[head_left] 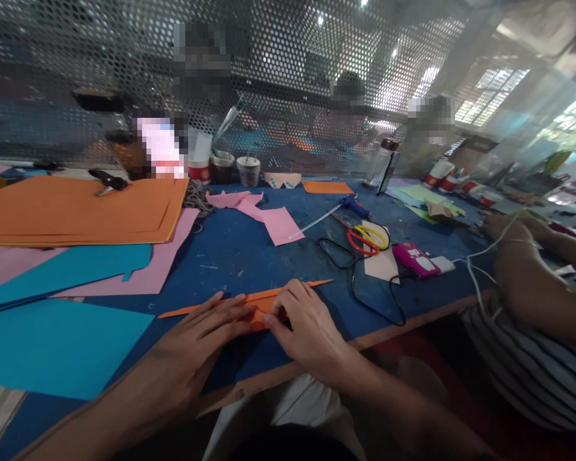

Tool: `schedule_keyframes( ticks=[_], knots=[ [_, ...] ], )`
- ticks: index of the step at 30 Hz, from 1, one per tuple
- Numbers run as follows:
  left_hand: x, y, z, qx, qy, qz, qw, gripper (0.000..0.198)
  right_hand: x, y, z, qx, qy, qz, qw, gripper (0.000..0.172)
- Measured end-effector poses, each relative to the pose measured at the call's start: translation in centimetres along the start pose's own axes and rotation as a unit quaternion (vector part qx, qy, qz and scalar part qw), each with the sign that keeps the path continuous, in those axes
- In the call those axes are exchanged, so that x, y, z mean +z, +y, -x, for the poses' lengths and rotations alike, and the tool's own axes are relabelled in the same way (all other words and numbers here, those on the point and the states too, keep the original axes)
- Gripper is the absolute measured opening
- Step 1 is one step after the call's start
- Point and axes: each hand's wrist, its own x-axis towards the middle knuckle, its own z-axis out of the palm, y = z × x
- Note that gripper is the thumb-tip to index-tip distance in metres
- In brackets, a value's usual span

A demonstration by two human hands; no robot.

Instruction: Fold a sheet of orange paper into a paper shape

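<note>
A folded strip of orange paper (259,296) with long pointed ends lies on the blue table in front of me. My left hand (199,338) rests flat across its left part, fingers stretched out over the fold. On the right side, my right hand (308,325) has its fingers curled, thumb and fingertips pinching the same paper near its middle. Both palms hide part of the folds. Beyond the hands sit a pair of scissors (365,240) with red and yellow handles and a blue glue gun (355,206) with a black cord.
Large orange sheets (77,208) and teal paper (62,346) lie at left. Pink paper scraps (281,224), a magenta box (415,259) and a glass bottle (383,163) stand farther off. Another person's arm (528,275) is at right. A perforated metal screen (278,77) backs the table.
</note>
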Motion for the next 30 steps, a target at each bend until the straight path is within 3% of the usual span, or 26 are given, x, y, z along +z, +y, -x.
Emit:
schedule_keyframes(
  ticks=[23,30],
  knots=[
    [0.36,-0.1,0.31,-0.002,0.014,-0.027,1.0,0.074,0.32,-0.1,-0.23,0.01,-0.012,0.037,0.999,0.014],
    [0.58,-0.11,0.43,0.002,-0.005,-0.024,1.0,0.074,0.48,-0.02,-0.21,0.006,0.0,0.038,0.999,0.016]
  ],
)
